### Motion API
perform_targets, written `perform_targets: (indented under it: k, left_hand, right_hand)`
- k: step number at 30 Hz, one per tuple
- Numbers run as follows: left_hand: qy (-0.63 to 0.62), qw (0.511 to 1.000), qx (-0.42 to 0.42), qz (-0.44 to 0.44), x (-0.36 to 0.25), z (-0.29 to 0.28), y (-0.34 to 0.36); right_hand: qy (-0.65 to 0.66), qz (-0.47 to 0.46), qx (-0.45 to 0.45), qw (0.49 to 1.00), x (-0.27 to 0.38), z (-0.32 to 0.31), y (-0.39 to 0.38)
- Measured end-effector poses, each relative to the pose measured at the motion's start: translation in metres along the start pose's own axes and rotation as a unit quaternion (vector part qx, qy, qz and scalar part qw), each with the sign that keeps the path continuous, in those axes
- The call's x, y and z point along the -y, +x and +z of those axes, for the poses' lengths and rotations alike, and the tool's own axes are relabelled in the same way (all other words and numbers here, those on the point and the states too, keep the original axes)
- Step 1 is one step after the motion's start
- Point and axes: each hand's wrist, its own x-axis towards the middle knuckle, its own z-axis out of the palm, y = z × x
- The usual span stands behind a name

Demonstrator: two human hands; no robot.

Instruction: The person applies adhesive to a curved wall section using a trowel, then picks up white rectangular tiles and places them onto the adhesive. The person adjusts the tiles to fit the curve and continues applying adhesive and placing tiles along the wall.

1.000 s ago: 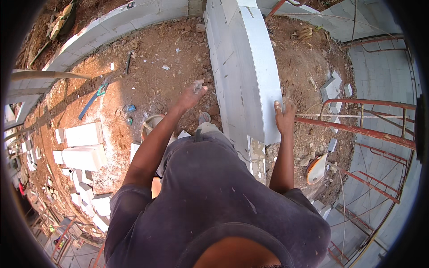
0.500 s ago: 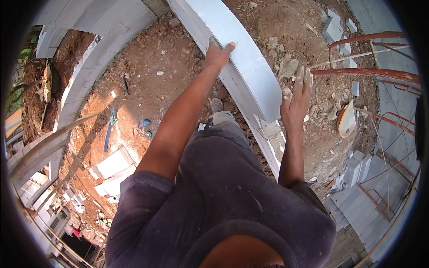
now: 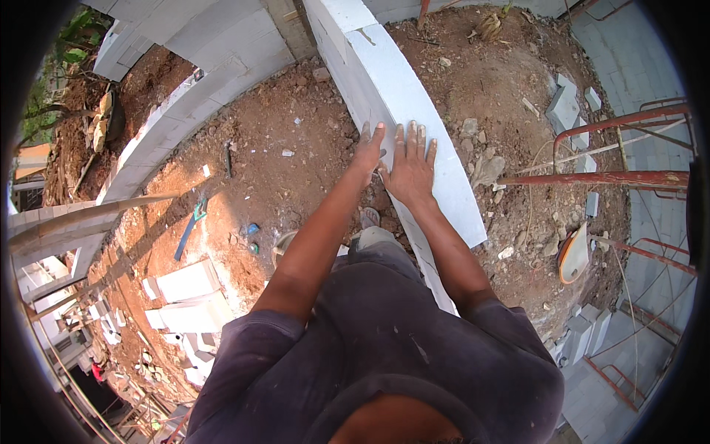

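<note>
A long pale-grey building block (image 3: 433, 122) lies along the top of a low block wall in front of me. My right hand (image 3: 412, 172) rests flat on its top face near the left edge, palm down with fingers spread. Just left of it, my left hand (image 3: 367, 154) is against the block's left side near the upper edge, its fingers stretched out and apart. The two hands are close together. Beyond the block's far end another block (image 3: 342, 13) continues the row, with a smear of grey mortar by the joint.
Stony brown soil lies on both sides of the wall. A bow-handled saw (image 3: 194, 224) and white blocks (image 3: 188, 283) lie at left. Red metal scaffold bars (image 3: 599, 178) reach in from the right, near a white-and-orange pan-like object (image 3: 573, 255). Another block wall (image 3: 166, 137) curves along the left.
My right hand has moved from the block's near end leftward onto its top. My left hand stays at the left edge, its thumb no longer over the top. The view has shifted.
</note>
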Motion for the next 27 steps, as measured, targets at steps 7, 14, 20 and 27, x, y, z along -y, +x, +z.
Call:
perform_targets:
  k: [7, 14, 20, 27]
  left_hand:
    - [-0.118, 0.953, -0.265, -0.083, 0.15, -0.239, -0.081]
    - [0.24, 0.873, -0.361, 0.223, 0.086, -0.159, -0.082]
    - [0.614, 0.669, -0.022, 0.419, -0.044, -0.015, -0.046]
    - [0.735, 0.571, 0.117, 0.347, -0.03, 0.039, -0.007]
  right_hand:
    - [0.053, -0.018, -0.112, 0.992, 0.021, 0.023, 0.125]
    - [0.415, -0.138, 0.061, 0.897, 0.087, 0.059, 0.031]
    - [0.652, 0.366, 0.081, 0.659, -0.002, 0.146, -0.207]
    - [0.587, 0.507, -0.511, 0.37, -0.112, 0.146, -0.388]
